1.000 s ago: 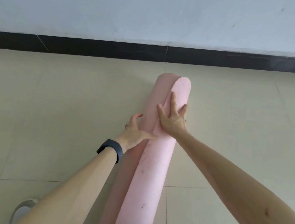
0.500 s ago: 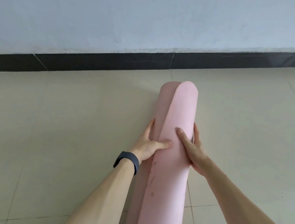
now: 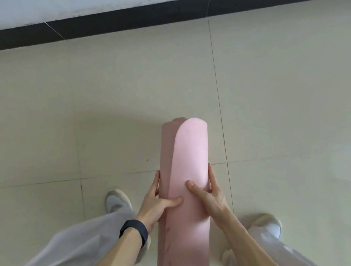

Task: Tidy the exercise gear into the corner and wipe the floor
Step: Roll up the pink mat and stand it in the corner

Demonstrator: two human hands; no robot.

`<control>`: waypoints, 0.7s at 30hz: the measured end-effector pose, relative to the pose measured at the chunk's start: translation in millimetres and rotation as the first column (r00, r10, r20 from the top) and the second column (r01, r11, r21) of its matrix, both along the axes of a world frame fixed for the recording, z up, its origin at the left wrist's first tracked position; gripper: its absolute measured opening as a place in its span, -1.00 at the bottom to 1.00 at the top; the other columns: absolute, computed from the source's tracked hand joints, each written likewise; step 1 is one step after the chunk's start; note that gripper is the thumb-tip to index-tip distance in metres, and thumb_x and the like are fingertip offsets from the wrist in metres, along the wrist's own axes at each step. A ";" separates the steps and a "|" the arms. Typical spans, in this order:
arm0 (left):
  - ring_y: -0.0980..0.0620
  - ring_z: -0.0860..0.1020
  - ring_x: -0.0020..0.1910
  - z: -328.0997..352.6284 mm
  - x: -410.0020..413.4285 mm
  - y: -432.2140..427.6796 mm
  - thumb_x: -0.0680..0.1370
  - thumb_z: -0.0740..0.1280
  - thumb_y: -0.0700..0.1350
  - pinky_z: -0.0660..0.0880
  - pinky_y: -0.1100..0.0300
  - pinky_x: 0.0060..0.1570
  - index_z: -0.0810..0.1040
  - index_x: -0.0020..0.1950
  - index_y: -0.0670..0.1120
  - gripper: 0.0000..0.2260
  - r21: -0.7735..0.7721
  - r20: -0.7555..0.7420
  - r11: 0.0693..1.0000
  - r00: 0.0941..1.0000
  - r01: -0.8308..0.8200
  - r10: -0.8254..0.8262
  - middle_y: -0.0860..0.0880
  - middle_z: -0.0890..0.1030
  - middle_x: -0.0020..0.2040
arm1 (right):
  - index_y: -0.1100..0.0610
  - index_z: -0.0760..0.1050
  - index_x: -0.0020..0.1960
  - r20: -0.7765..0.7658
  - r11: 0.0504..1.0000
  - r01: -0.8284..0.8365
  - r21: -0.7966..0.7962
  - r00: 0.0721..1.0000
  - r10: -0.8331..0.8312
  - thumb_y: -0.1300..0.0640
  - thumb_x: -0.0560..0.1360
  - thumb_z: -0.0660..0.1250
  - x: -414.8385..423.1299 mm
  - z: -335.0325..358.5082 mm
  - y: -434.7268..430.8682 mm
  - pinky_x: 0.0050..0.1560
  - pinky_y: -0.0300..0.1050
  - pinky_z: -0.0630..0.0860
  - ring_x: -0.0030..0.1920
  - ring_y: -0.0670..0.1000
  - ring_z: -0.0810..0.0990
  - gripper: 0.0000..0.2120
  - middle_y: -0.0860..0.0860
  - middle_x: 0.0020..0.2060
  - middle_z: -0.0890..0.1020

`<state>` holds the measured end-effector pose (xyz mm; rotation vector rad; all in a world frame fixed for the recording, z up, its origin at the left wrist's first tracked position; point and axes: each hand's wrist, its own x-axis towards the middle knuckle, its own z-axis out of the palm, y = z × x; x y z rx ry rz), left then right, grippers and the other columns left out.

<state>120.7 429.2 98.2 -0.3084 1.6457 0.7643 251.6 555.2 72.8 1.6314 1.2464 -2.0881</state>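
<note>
The pink rolled mat is gripped from both sides. The left hand is curled round its left edge, the thumb laid across the front and the fingers wrapped behind. The right hand is closed on the right edge in the same way, thumb pressed flat on the front, fingers stretched along the side. Both forearms are extended forward and inward, a dark wristband worn on the left. The mat is held between the two shoes, its far end over the tiled floor, well apart from the black skirting board; contact with the floor cannot be told.
</note>
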 end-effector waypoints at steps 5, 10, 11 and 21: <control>0.12 0.67 0.05 124.9 11.6 -8.8 0.34 0.61 -0.13 0.59 0.07 -0.05 0.08 0.51 0.42 -0.01 0.004 0.067 1.000 0.997 0.026 -0.026 0.20 0.63 0.20 | -0.45 -0.03 0.50 0.067 1.000 -0.020 0.020 0.998 0.019 -0.36 0.30 0.49 18.4 129.4 -13.0 0.38 0.00 0.42 0.34 -0.04 0.47 -0.05 -0.18 0.38 0.42; 0.16 0.60 0.16 286.6 -9.2 67.9 0.32 0.61 -0.17 0.56 0.09 0.14 0.13 0.52 0.38 -0.02 0.204 -0.005 0.961 0.982 0.184 -0.187 0.21 0.55 0.29 | -0.42 -0.01 0.52 -0.038 0.968 0.173 0.184 0.985 -0.169 -0.32 0.34 0.50 22.9 302.4 39.0 0.37 -0.04 0.42 0.39 -0.10 0.43 -0.06 -0.21 0.45 0.37; 0.17 0.59 0.17 318.5 -11.2 89.6 0.33 0.61 -0.18 0.55 0.07 0.19 0.15 0.51 0.37 -0.03 0.253 -0.033 0.943 0.976 0.215 -0.214 0.23 0.54 0.28 | -0.44 0.00 0.50 -0.079 0.948 0.224 0.225 0.974 -0.212 -0.33 0.32 0.51 25.8 335.1 54.3 0.39 0.00 0.41 0.41 -0.11 0.42 -0.07 -0.24 0.46 0.36; 0.14 0.62 0.16 623.1 104.9 313.3 0.29 0.63 -0.26 0.57 0.01 0.18 0.21 0.48 0.40 -0.01 0.630 -0.324 0.605 0.873 0.486 -0.365 0.20 0.55 0.28 | -0.39 0.03 0.52 -0.502 0.630 0.587 0.509 0.796 -0.337 -0.13 0.39 0.55 165.3 640.7 231.0 0.36 0.00 0.46 0.34 -0.22 0.47 -0.09 -0.31 0.41 0.40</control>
